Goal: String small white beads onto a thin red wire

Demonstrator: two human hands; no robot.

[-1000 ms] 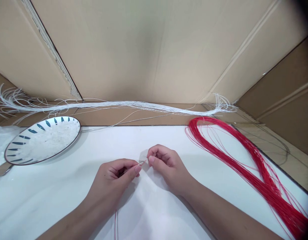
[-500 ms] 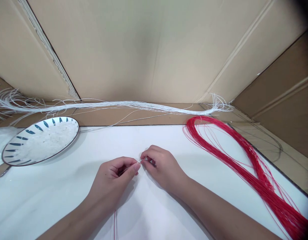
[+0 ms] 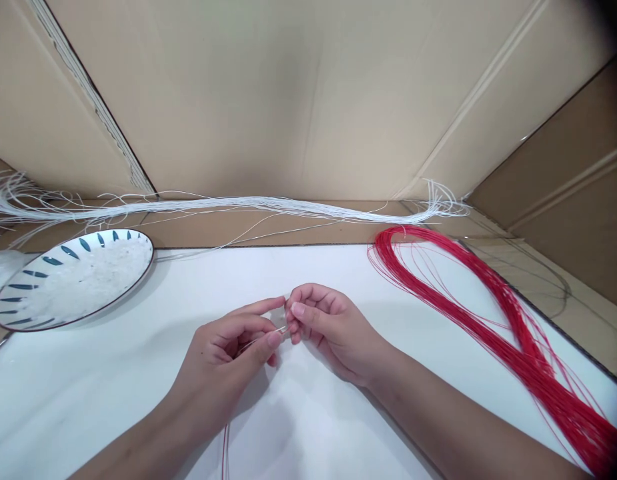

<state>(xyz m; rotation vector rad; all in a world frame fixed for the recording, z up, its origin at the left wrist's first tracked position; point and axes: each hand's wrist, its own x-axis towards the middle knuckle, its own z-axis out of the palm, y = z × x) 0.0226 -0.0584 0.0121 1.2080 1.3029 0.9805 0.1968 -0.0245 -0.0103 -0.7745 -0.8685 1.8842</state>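
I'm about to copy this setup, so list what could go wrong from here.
1. The left hand and right hand pinch a thin needle at their fingertips; its tip may prick a finger.
2. The red thread trailing under the left wrist may snag.
3. The plate of small white bits sits near the table's left edge; a stray elbow might tip it.

I'm seeing bright, even overhead light and soft shadows under both hands. Focus is sharp. Edges bow, top-right corner vignettes dark.
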